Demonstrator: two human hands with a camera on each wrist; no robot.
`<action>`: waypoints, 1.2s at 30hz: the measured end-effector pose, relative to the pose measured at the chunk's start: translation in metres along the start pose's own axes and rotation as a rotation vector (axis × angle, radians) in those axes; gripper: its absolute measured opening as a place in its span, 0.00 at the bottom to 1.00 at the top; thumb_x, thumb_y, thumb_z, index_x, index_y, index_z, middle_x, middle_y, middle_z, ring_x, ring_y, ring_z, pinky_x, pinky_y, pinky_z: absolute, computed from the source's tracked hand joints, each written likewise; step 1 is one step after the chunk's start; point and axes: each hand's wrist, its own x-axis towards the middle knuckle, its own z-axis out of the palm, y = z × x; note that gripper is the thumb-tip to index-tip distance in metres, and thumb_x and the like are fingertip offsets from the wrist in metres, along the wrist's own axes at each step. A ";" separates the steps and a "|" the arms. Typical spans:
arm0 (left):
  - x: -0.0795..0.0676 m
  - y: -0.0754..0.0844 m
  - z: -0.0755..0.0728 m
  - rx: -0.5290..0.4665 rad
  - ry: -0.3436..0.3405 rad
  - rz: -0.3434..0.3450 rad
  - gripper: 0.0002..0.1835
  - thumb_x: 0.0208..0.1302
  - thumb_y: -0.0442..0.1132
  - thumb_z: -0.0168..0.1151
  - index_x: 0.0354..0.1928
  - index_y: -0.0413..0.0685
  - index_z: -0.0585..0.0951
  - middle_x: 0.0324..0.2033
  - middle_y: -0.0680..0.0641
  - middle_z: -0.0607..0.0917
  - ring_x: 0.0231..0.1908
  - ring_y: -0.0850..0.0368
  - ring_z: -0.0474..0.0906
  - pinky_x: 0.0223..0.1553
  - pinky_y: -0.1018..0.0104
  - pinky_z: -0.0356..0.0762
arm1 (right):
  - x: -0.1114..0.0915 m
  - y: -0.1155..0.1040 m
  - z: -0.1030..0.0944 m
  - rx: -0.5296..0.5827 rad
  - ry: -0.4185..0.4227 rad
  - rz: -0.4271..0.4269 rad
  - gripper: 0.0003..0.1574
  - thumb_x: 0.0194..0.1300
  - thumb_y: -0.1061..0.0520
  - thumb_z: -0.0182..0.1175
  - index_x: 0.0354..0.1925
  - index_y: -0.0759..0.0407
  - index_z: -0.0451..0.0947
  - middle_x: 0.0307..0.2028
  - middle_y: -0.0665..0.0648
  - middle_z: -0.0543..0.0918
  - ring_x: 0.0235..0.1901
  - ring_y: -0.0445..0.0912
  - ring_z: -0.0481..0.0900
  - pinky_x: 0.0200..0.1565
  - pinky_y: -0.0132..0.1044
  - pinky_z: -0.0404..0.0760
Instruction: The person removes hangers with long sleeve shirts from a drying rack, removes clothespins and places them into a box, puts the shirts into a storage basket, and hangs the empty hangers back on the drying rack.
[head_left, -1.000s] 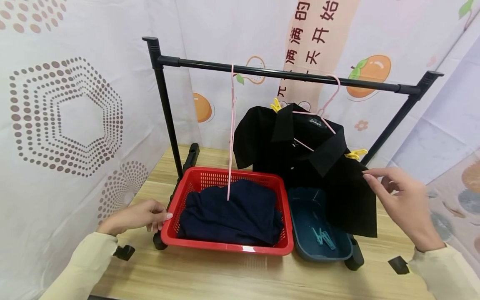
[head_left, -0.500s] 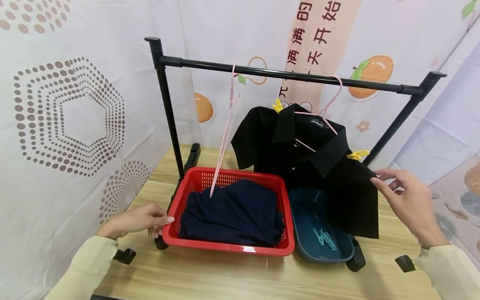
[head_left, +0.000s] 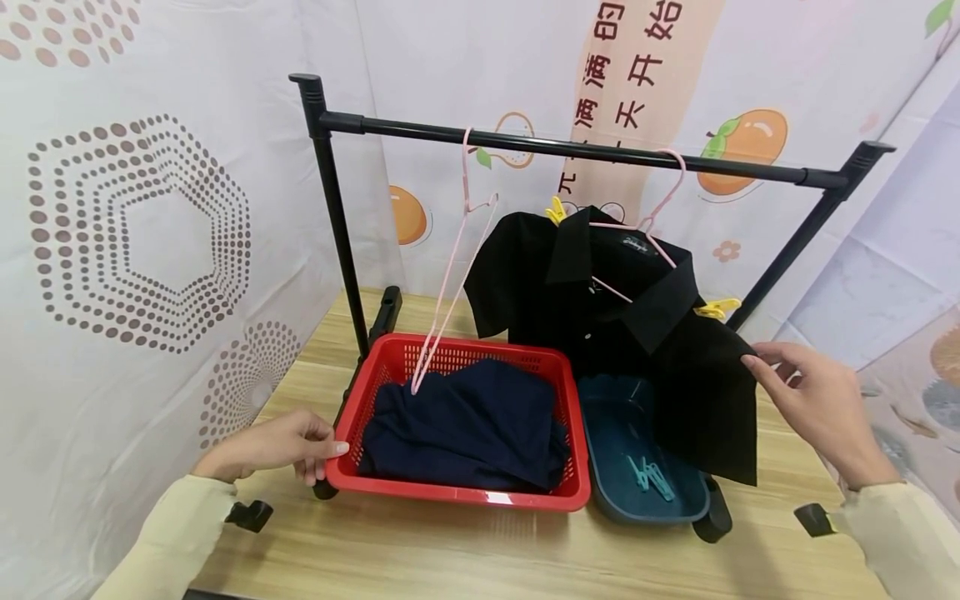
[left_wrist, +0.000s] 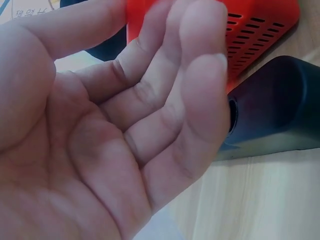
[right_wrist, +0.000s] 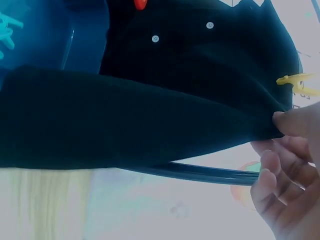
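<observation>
My left hand (head_left: pixel 288 446) grips the left rim of a red plastic basket (head_left: pixel 457 497), thumb over the edge. A crumpled dark navy cloth (head_left: pixel 465 425) lies in the basket. On the right, my right hand (head_left: pixel 821 400) pinches the sleeve edge of a black collared shirt (head_left: pixel 697 392) between thumb and fingers. The shirt hangs from a pink hanger (head_left: pixel 666 200), with a yellow clip (head_left: pixel 557 211) at one shoulder and a second yellow clip (head_left: pixel 717 309) at the other. In the right wrist view, the pinched sleeve (right_wrist: pixel 150 120) stretches across the view.
A black garment rack (head_left: pixel 570 150) stands over the basket. From its bar a bare pink hanger (head_left: pixel 450 283) dangles into the basket's space. Right of the basket, a dark blue bin (head_left: pixel 622 433) with teal clips (head_left: pixel 649 477) sits partly under the shirt. Patterned curtains enclose the back and sides.
The bare pink hanger has swung and turned, its lower end moving left. My right hand has shifted slightly right and down with the sleeve. My left hand has slid slightly toward me along the rim.
</observation>
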 end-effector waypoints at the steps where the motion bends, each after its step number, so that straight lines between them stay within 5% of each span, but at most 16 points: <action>1: 0.000 0.000 0.001 -0.004 -0.001 0.001 0.17 0.75 0.44 0.62 0.33 0.38 0.83 0.25 0.41 0.84 0.24 0.49 0.82 0.32 0.51 0.85 | 0.001 0.000 0.000 -0.006 -0.005 -0.006 0.12 0.67 0.58 0.70 0.48 0.60 0.86 0.32 0.55 0.86 0.28 0.23 0.68 0.28 0.24 0.67; 8: -0.001 -0.001 0.003 -0.019 0.001 -0.005 0.18 0.77 0.45 0.59 0.32 0.38 0.83 0.24 0.43 0.84 0.23 0.48 0.83 0.33 0.49 0.85 | 0.007 -0.005 0.001 -0.031 -0.037 -0.059 0.05 0.70 0.57 0.67 0.43 0.55 0.85 0.20 0.45 0.75 0.19 0.36 0.66 0.24 0.29 0.62; 15: 0.000 0.000 0.004 -0.036 -0.006 0.006 0.19 0.77 0.44 0.59 0.31 0.36 0.82 0.23 0.42 0.84 0.22 0.48 0.83 0.32 0.52 0.85 | 0.013 -0.002 0.008 -0.040 0.041 -0.322 0.05 0.66 0.65 0.65 0.41 0.60 0.84 0.19 0.44 0.72 0.18 0.32 0.63 0.21 0.27 0.64; 19: 0.000 -0.001 0.003 -0.032 -0.004 0.010 0.18 0.77 0.43 0.59 0.31 0.36 0.83 0.23 0.42 0.84 0.22 0.46 0.83 0.32 0.52 0.85 | 0.016 -0.002 0.013 -0.036 0.113 -0.430 0.07 0.70 0.58 0.61 0.40 0.60 0.84 0.19 0.45 0.72 0.18 0.33 0.62 0.20 0.31 0.65; 24: -0.001 -0.002 0.003 -0.035 -0.001 0.009 0.18 0.77 0.44 0.59 0.31 0.36 0.83 0.23 0.42 0.84 0.23 0.46 0.83 0.32 0.51 0.85 | 0.024 -0.014 0.015 -0.056 0.141 -0.469 0.17 0.76 0.50 0.55 0.42 0.61 0.84 0.20 0.47 0.74 0.17 0.35 0.65 0.21 0.36 0.69; 36: -0.002 -0.001 0.004 -0.038 -0.001 0.015 0.19 0.77 0.44 0.60 0.31 0.36 0.83 0.23 0.42 0.84 0.22 0.49 0.83 0.32 0.54 0.85 | 0.049 -0.060 0.024 -0.021 0.101 -0.553 0.08 0.63 0.63 0.63 0.42 0.62 0.83 0.22 0.50 0.77 0.17 0.39 0.66 0.21 0.36 0.71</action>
